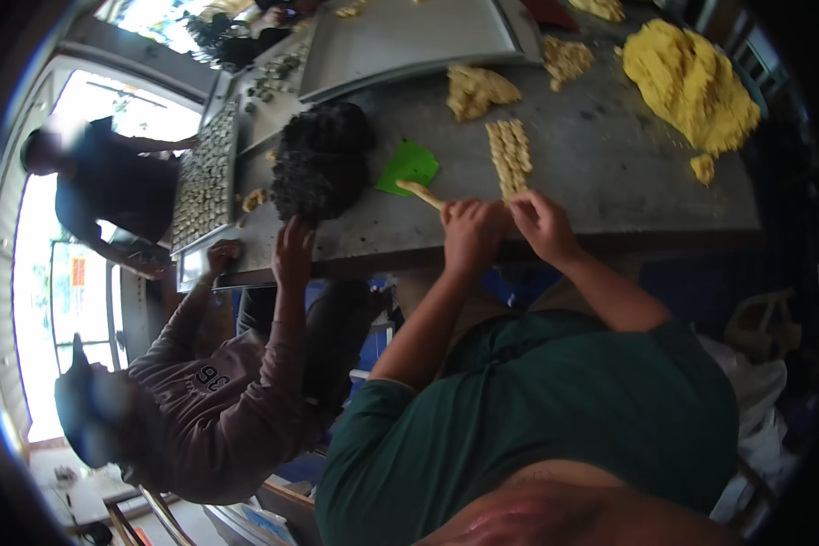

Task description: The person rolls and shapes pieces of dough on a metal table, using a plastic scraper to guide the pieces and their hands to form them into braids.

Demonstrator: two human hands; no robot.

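Note:
My left hand (469,237) grips a pale dough rope (419,191) at the table's near edge; its far end lies on a green plastic scraper (409,162). My right hand (544,229) is beside it with fingers curled; what they pinch is hidden. Just beyond my hands lie rows of small pale dough pieces (508,150). A beige dough lump (478,91) sits behind them, a big dark dough mass (318,159) to the left, and a large yellow dough mass (682,82) at the far right.
A co-worker (200,400) sits at my left, hands at the metal table (637,205). Another person (109,191) stands beyond, by a tray of small pieces (205,173). A large tray (409,45) is at the back. Bags (751,382) lie low at right.

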